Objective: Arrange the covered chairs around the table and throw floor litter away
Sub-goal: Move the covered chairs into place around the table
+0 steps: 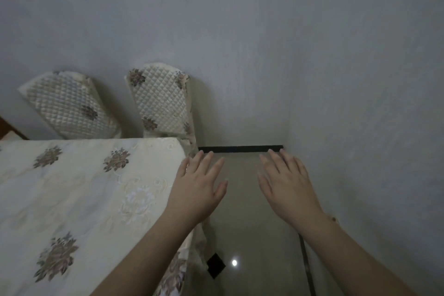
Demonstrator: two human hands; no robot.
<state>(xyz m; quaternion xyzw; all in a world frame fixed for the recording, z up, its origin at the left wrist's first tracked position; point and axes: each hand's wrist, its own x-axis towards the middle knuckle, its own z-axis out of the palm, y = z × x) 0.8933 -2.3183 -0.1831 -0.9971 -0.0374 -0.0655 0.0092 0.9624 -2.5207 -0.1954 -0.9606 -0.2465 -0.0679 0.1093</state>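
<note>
- Left hand (195,184) and right hand (287,181): fingers spread, holding nothing, over floor (242,202) beside table (72,199) corner.
- 2 covered chairs (163,101) at far edge; likely between steps, next reach toward one.

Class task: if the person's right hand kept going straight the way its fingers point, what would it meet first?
Probably the grey wall near its dark baseboard. The right hand points over bare floor; depth is unclear.
</note>
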